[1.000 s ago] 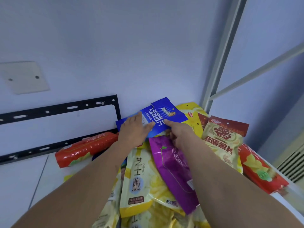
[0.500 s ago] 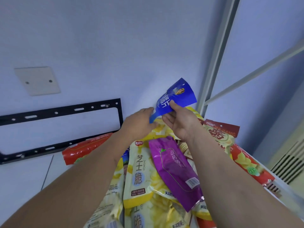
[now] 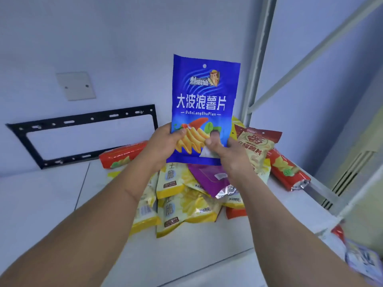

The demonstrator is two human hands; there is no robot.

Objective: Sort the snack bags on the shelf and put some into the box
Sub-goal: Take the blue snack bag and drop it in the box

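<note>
My left hand [image 3: 163, 146] and right hand [image 3: 230, 156] each grip the blue chip bag [image 3: 204, 100] upright, pile of bags [image 3: 186, 204] at six o'clock below.

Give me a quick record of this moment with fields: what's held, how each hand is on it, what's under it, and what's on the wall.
held item: blue snack bag, upright, front facing the camera
left hand: grips the bag's lower left edge
right hand: pinches the bag's lower right, thumb on the front
beneath: pile of yellow bags and a purple bag on the white shelf
sides of pile: red bag on the left, red bag on the right
wall: black bracket
box: not in view
</note>
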